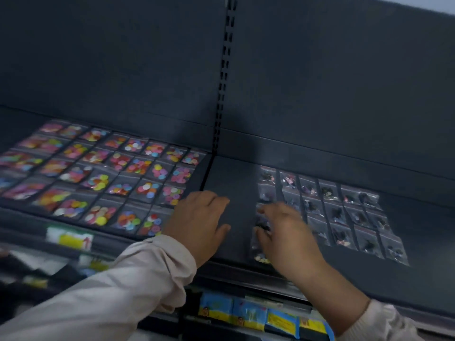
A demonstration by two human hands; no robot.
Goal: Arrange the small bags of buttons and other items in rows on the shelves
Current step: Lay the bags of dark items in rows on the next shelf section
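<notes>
Several clear bags of coloured buttons (118, 178) lie in neat rows on the left part of the dark shelf (236, 183). Bags of dark small items (344, 217) lie in rows on the right part. My left hand (199, 220) rests flat on the bare shelf between the two groups, fingers relaxed, right beside the nearest button bags. My right hand (285, 232) lies over the left column of the dark-item bags, fingers spread and touching them. It is blurred, so whether it pinches a bag is unclear.
A slotted upright (222, 77) divides the dark back panel. A yellow-and-white price label (70, 238) sits on the shelf's front edge. Below hang blue and yellow packets (261, 313) on a lower shelf.
</notes>
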